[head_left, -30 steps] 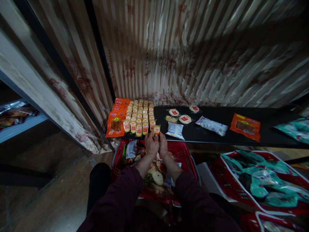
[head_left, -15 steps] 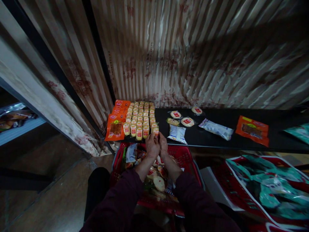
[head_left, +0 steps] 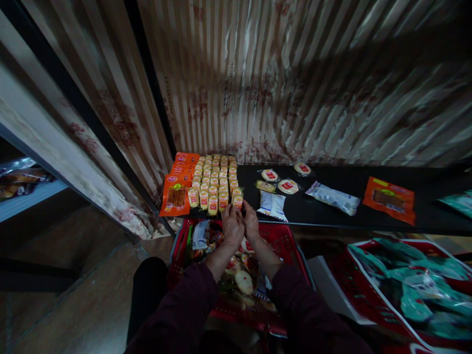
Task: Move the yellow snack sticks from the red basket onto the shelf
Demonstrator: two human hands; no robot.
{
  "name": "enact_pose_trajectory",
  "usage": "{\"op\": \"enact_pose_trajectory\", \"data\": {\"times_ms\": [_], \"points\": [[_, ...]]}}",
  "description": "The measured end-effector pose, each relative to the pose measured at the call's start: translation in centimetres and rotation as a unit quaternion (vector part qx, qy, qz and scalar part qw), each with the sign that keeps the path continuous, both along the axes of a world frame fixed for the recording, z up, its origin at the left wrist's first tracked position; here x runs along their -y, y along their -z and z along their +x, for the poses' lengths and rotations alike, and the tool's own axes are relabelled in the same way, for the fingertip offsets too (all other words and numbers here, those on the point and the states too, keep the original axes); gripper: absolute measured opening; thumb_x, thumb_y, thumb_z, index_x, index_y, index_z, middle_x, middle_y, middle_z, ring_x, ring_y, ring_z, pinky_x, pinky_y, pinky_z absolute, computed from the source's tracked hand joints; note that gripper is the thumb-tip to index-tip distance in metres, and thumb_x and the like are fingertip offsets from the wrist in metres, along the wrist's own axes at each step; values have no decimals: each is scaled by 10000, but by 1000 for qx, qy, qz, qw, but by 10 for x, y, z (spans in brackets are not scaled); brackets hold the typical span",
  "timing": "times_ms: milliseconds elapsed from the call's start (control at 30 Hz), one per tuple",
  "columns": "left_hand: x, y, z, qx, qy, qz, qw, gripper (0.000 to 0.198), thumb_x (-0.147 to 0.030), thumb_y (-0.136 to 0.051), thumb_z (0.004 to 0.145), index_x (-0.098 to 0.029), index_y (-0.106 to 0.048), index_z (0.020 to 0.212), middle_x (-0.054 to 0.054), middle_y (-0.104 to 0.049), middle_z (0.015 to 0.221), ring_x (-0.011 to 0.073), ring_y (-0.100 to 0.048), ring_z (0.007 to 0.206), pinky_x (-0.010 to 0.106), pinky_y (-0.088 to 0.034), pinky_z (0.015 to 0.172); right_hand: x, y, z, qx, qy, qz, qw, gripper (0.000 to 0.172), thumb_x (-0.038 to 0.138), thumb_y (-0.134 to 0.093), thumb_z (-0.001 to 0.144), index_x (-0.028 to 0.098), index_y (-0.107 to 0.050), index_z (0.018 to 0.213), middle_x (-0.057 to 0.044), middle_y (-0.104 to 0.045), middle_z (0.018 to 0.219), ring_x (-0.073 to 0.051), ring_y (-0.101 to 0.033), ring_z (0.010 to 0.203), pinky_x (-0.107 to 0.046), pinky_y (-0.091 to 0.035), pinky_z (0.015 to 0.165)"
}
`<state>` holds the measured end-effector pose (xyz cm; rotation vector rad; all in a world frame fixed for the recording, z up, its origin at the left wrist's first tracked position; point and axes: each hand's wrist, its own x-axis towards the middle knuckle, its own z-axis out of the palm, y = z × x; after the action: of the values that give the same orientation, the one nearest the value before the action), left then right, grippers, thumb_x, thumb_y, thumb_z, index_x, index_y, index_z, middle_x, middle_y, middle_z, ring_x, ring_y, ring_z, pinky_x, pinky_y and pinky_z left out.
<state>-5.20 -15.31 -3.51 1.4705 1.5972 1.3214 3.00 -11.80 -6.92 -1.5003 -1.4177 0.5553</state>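
Side by side at the shelf's front edge, my left hand [head_left: 233,225] and my right hand [head_left: 251,220] have their fingers closed around the lower end of a small packaged cake [head_left: 237,200]. This cake, in clear wrap with a red and white label, stands at the front right corner of a block of matching packaged cakes [head_left: 213,189] in tight rows. My palms and part of the cake's base are hidden from view. Orange snack packets [head_left: 176,195] lie overlapped along the left side of the block. Below my forearms is a red basket [head_left: 275,236] with mixed packaged snacks.
Round wrapped cakes [head_left: 288,186], a white packet [head_left: 272,204], a long white packet [head_left: 332,197] and an orange packet [head_left: 389,199] lie on the black shelf [head_left: 324,173]. A second red basket [head_left: 341,270] holds green bags. Striped curtain [head_left: 236,78] hangs behind.
My right hand has shifted slightly right, its fingers a little apart from the left hand. The cake stays in its row corner. My view has turned very slightly.
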Motion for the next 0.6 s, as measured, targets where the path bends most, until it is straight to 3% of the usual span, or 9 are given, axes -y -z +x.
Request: {"op": "enact_pose_trajectory", "data": {"times_ms": [333,600], "points": [[-1,8,0,-72,17,29,997,400,-40,-406,819,-138,-614,1145,157,-528,1249,239,-474,1208,413,-400,1058,-9,13,8,55,-9,57,997,453,436,-470,831,151,-621,1148,-152,-669,1074,-264,-616,929,-457,-493,887],[-1,13,-2,-124,22,49,991,320,-118,-412,899,-158,-580,1168,154,-498,1267,236,-448,1226,429,-384,1062,-5,10,3,50,23,58,997,545,514,-304,900,142,-616,1148,-163,-645,1132,-257,-570,1076,-477,-439,989]]}}
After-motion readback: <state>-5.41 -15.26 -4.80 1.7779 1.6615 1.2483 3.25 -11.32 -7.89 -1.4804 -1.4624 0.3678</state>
